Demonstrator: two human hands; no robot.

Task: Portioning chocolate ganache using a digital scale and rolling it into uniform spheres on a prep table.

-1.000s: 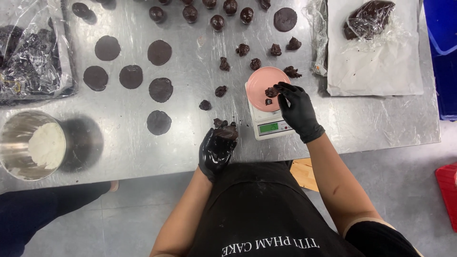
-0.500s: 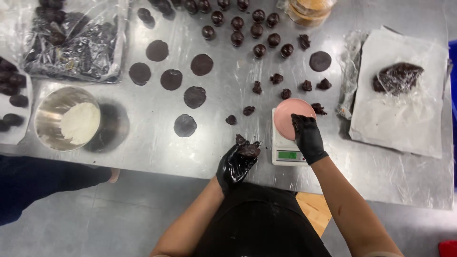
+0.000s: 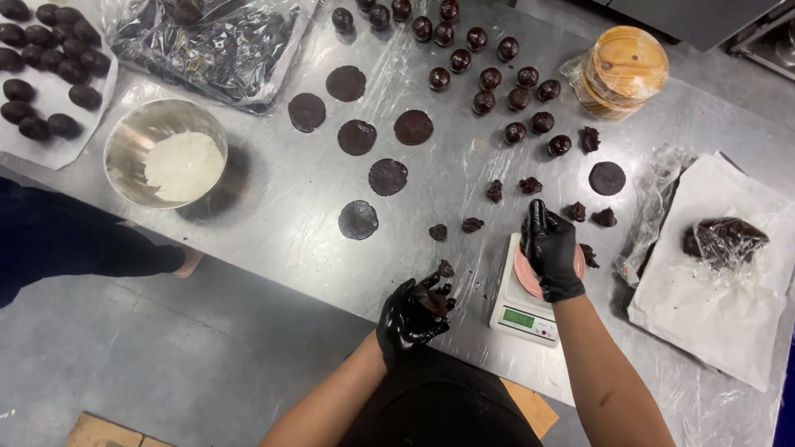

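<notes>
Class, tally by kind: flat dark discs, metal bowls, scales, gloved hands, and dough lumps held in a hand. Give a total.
Discs: 7
Bowl: 1
Scale: 1
Gloved hands: 2
Held dough lump: 1
Total: 12

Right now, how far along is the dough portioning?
Done: rows of rolled balls and several flat discs lie on the table. In hand: the left hand cups dark dough; the right hand rests on the scale. Left: rough pieces unshaped, and a wrapped dough lump remains.
</notes>
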